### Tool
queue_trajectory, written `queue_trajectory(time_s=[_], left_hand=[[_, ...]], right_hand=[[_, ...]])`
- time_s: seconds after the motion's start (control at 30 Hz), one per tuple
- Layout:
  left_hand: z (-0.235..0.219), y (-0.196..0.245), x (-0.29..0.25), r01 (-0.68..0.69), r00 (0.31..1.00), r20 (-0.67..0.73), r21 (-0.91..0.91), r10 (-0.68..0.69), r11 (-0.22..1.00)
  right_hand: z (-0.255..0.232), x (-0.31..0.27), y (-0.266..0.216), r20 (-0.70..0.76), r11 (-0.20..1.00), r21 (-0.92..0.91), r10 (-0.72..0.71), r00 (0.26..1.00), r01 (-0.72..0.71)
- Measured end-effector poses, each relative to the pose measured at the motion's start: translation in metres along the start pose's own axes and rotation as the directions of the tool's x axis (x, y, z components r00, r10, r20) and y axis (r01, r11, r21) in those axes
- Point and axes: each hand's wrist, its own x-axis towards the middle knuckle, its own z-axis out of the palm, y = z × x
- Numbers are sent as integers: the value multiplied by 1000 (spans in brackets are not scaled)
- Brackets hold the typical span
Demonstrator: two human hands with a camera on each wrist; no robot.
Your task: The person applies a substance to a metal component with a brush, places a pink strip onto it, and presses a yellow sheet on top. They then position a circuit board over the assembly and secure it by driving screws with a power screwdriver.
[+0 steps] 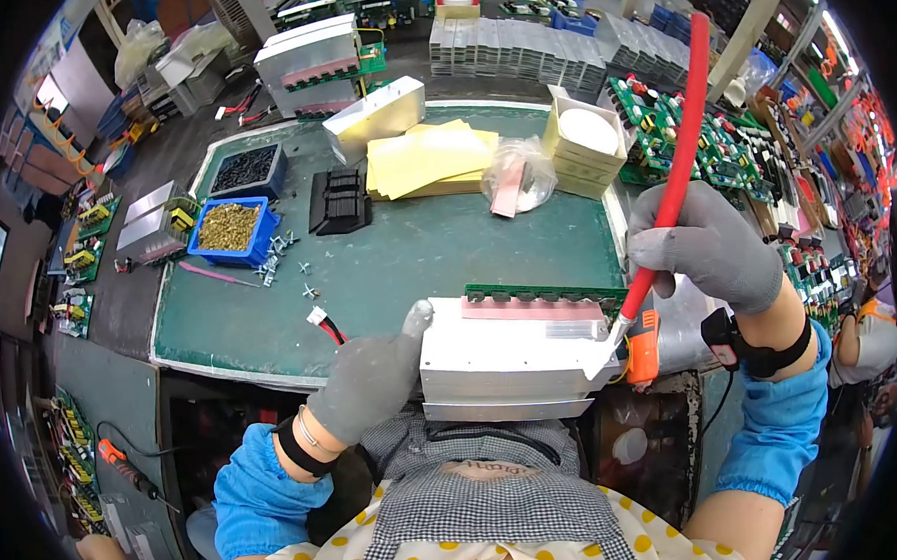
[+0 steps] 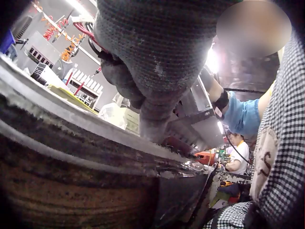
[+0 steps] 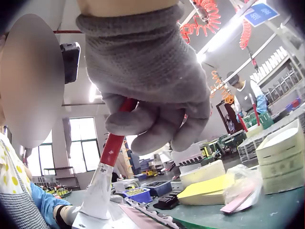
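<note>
My right hand (image 1: 712,248), in a grey glove, grips the long red handle of a brush (image 1: 677,185). Its white-coated head (image 3: 97,191) points down and meets the right end of a silver metal housing (image 1: 512,352). The housing lies at the near table edge, a pink strip (image 1: 535,308) and a green circuit board (image 1: 539,293) along its far side. My gloved left hand (image 1: 373,378) holds the housing's left end, one digit up at the far corner. In the left wrist view, the left hand (image 2: 152,62) hides much of the housing.
A blue bin of brass-coloured screws (image 1: 231,229) and a bin of black parts (image 1: 247,172) stand at left. Yellow sheets (image 1: 428,161), a plastic bag (image 1: 519,174) and a box with a white round container (image 1: 587,139) lie beyond. An orange tool (image 1: 644,347) sits right of the housing.
</note>
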Motion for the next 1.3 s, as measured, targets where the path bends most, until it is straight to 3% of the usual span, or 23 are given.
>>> queue_trajectory(time_s=[0.23, 0.33, 0.43, 0.57, 0.83, 0.93, 1.07, 1.27, 1.3], left_hand=[[0, -1, 0, -1, 1000, 13, -8, 1, 1000], [-2, 0, 1, 18, 999, 28, -1, -18, 1000], [-4, 2, 1, 35, 998, 53, 11, -35, 999], [-6, 3, 2, 55, 996, 74, 21, -56, 998], [-3, 2, 1, 26, 999, 29, 3, -26, 1000], [-2, 0, 1, 5, 1000, 6, 12, -5, 1000], [3, -1, 0, -10, 998, -57, 10, 11, 1000], [-1, 2, 1, 77, 995, 65, 20, -78, 997], [0, 2, 1, 59, 998, 35, 22, -60, 998]], right_hand=[[-3, -12, -2, -120, 998, 68, 12, 993, -4], [7, -10, -2, -240, 966, 198, -118, 964, 168], [29, -1, -13, -198, 926, 289, -192, 961, 244], [44, 21, -17, 35, 912, 351, -239, 970, 212], [43, 23, -15, 163, 964, 250, -131, 978, 88], [23, 10, -14, 94, 993, 102, -74, 993, 65], [5, -5, 4, 10, 995, 96, -37, 999, 36], [-3, -21, 16, -133, 987, 155, -11, 991, 32], [-3, -23, 16, -160, 986, 166, -5, 987, 31]])
